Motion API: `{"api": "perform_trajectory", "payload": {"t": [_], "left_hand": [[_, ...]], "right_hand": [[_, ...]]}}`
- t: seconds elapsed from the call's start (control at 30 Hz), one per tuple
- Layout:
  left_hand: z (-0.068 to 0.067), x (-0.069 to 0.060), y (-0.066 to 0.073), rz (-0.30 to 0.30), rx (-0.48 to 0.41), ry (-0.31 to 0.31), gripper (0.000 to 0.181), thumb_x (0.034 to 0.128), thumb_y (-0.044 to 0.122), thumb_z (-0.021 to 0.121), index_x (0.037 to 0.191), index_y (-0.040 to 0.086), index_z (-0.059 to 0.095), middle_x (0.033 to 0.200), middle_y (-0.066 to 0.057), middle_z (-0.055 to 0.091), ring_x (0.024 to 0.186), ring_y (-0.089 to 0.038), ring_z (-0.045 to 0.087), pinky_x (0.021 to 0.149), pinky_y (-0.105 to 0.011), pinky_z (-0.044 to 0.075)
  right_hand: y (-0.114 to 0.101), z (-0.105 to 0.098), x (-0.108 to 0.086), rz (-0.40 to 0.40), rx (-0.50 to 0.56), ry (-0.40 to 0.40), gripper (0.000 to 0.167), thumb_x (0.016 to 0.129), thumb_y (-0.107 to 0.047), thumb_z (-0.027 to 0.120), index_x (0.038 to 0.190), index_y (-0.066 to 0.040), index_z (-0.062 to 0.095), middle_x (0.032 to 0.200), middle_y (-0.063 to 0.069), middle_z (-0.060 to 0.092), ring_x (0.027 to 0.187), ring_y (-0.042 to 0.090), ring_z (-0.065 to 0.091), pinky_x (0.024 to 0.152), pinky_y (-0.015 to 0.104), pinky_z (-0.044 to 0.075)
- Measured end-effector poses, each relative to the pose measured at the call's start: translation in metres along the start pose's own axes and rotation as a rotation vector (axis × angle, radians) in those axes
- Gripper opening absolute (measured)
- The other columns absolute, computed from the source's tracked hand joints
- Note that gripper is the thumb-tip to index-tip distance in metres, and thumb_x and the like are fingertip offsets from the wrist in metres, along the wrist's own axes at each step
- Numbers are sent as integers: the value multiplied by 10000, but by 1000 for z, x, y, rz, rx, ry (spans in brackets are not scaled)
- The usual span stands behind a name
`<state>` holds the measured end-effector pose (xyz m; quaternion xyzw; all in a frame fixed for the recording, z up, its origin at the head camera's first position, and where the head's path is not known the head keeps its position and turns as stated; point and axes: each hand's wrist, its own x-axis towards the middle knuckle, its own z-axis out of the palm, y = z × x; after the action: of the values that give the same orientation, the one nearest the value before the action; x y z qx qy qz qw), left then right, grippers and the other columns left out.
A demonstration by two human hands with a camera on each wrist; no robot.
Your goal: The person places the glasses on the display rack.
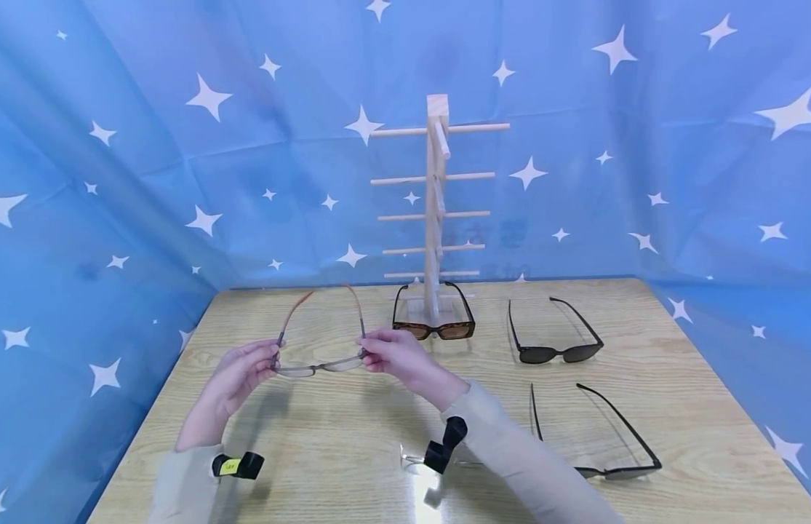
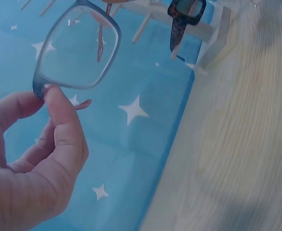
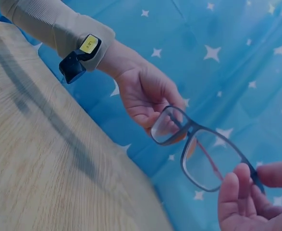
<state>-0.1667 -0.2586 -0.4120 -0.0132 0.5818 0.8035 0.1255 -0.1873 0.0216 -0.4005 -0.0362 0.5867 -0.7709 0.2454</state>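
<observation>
A pair of eyeglasses (image 1: 317,367) with a dark grey frame, clear lenses and reddish temple tips is held up over the table, temples unfolded and pointing away. My left hand (image 1: 246,372) pinches its left end by the hinge; the left wrist view shows thumb and finger on the frame's corner (image 2: 38,86). At the opposite end my right hand (image 1: 401,360) pinches the other hinge. In the right wrist view both hands hold the glasses (image 3: 190,128) from either side. The lenses stay uncovered by fingers.
Behind stands a wooden display rack (image 1: 433,211) with several pegs. Tortoiseshell sunglasses (image 1: 457,331) sit at its lowest level. Black sunglasses (image 1: 539,355) and another dark pair (image 1: 630,473) lie on the right. Clear-framed glasses (image 1: 410,458) are partly hidden by my right wrist. A starry blue cloth (image 1: 300,167) surrounds the table.
</observation>
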Motion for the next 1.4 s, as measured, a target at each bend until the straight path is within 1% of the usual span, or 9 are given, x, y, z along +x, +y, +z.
{"api": "perform_trajectory", "payload": {"t": [0.23,0.4,0.6,0.83,0.97,1.03,1.13,1.23,1.4], "left_hand": [[18,1,0,-3,14,-22,250,928,-30,498,904,108,705,781,-3,660,689,-84,629,638,-193,541],[33,7,-1,3,33,-72,232,932,-24,501,920,108,692,811,2,666,713,-90,635,661,-203,544],[49,14,-4,8,54,-125,214,935,-22,498,940,87,683,830,-8,668,721,-99,637,678,-221,549],[68,23,-7,1,55,-161,171,923,-22,517,946,68,661,825,-21,666,720,-106,637,676,-230,553],[78,28,-8,-6,53,-188,168,920,-22,519,942,72,656,804,-24,666,718,-109,638,674,-223,551],[83,30,-8,-13,59,-187,153,916,-16,529,947,69,653,803,-23,664,716,-110,636,671,-220,549],[91,33,-9,-28,68,-183,127,913,-7,543,982,37,639,820,-20,664,716,-105,631,674,-220,548],[97,37,-11,-46,76,-179,130,909,-4,554,1016,1,627,818,-24,662,712,-106,629,676,-224,550],[109,44,-13,-57,104,-184,266,909,9,557,1138,-125,540,784,-21,656,703,-111,631,678,-221,550]], "right_hand": [[-8,-13,-22,-34,30,-15,173,932,17,509,1072,116,528,824,26,609,658,77,580,624,184,505],[-14,-27,-36,-60,14,-21,200,939,12,494,1101,126,521,846,17,620,677,72,588,643,183,514],[-20,-43,-49,-64,15,-7,174,943,-6,501,1087,83,541,881,21,619,691,76,583,658,187,515],[-23,-61,-61,-78,9,12,234,940,-19,514,1127,123,515,850,31,613,695,85,574,674,192,515],[-24,-70,-67,-74,-4,40,143,941,-39,527,1052,38,575,864,37,608,701,92,566,679,200,513],[-25,-74,-69,-72,0,54,95,940,-46,534,1003,-20,600,866,32,605,701,91,562,678,199,513],[-26,-80,-73,-72,18,71,89,937,-39,535,975,-51,614,864,30,606,702,86,562,680,198,516],[-27,-87,-77,-79,28,76,103,935,-29,529,1012,-19,597,874,22,611,717,82,565,695,200,519],[-28,-97,-83,-99,34,76,142,934,-21,522,1062,28,558,891,13,618,730,80,569,705,202,519]]}}
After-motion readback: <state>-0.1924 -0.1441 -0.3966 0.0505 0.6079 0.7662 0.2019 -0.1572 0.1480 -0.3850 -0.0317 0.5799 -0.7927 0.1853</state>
